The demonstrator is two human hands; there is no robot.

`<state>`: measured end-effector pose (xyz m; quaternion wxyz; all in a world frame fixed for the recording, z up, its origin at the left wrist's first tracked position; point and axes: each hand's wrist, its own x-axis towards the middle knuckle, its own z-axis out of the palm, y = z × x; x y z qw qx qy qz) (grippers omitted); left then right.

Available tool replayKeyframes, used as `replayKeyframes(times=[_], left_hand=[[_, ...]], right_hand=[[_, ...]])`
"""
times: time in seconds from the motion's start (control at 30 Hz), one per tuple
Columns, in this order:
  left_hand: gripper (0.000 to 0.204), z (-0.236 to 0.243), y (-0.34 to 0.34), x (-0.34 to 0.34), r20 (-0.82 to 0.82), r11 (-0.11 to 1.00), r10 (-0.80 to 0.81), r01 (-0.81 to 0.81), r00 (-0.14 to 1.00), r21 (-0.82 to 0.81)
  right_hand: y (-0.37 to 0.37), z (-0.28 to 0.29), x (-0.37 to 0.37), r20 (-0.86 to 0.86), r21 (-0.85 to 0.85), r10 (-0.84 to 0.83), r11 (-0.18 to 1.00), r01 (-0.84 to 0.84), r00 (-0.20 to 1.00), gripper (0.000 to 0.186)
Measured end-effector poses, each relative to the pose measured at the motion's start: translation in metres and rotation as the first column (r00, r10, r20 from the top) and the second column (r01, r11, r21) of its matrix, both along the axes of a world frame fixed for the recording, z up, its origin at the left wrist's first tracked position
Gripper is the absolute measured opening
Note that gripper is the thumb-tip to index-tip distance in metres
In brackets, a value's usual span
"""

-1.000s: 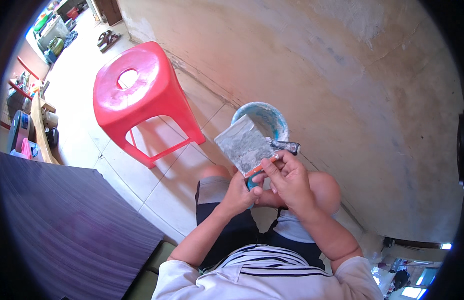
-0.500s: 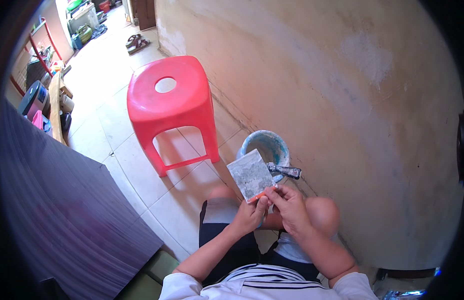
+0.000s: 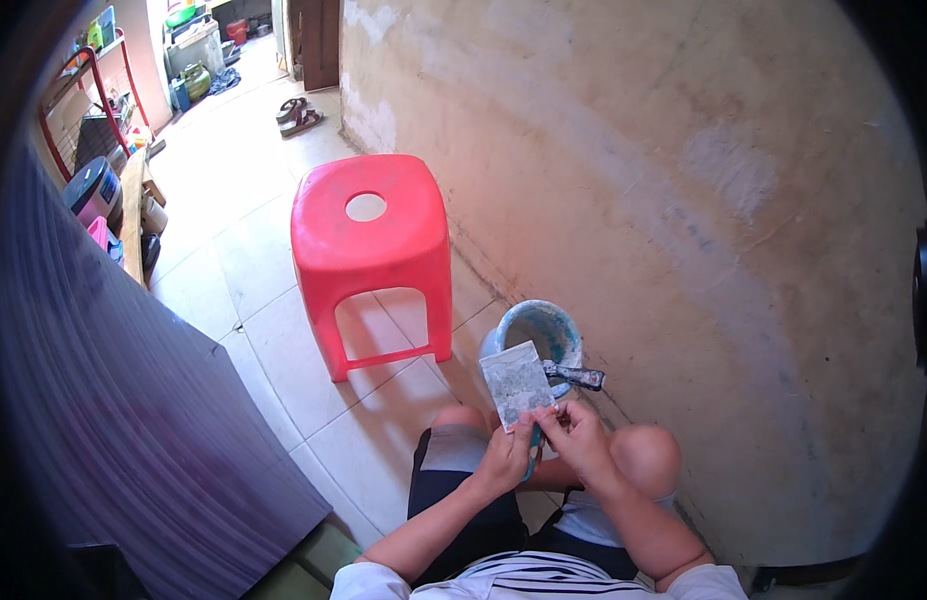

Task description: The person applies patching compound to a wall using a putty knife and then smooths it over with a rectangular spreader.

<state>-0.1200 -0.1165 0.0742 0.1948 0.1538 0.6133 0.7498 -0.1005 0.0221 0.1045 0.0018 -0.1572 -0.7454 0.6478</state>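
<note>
A flat, square plate smeared with grey-white putty is held up in front of my knees. My left hand grips its lower edge, thumb on top. A blue handle-like piece shows beside the left fingers; how it joins the plate is hidden. My right hand pinches the plate's lower right corner with thumb and fingers. Just beyond the plate stands a putty-stained, pale blue bucket. A tool with a dark, smeared handle leans over the bucket's near right rim; its other end is hidden.
A red plastic stool stands on the tiled floor ahead to the left. Along the right runs a patched wall. A purple cloth-like surface fills the left. Sandals and a shelf rack are farther off.
The view has shifted, so the stool and bucket appear lower and further right. The plate has turned slightly in my hands, and the orange strip along its lower edge no longer shows clearly.
</note>
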Motion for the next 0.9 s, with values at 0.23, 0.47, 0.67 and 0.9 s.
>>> replayKeyframes(times=[0.23, 0.47, 0.67, 0.9], left_hand=[[0.059, -0.015, 0.001, -0.001, 0.095, 0.998, 0.052, -0.056, 0.994, 0.038], [0.061, -0.032, -0.006, -0.01, 0.131, 0.999, -0.032, 0.032, 0.991, 0.003], [0.06, -0.043, -0.003, -0.017, 0.023, 0.997, -0.077, 0.077, 0.997, 0.018], [0.057, -0.093, 0.002, -0.033, -0.143, 0.996, -0.04, 0.028, 0.989, -0.083]], right_hand=[[0.012, 0.034, 0.008, -0.075, 0.602, 0.012, 0.797, 0.036, 0.997, 0.027], [0.045, 0.043, -0.017, -0.379, 0.864, 0.152, 0.412, 0.29, 0.913, 0.035], [0.057, 0.018, -0.012, -0.161, 0.857, 0.115, 0.508, 0.081, 0.98, 0.032], [0.065, -0.001, -0.012, -0.122, 0.798, 0.128, 0.603, 0.021, 0.984, 0.037]])
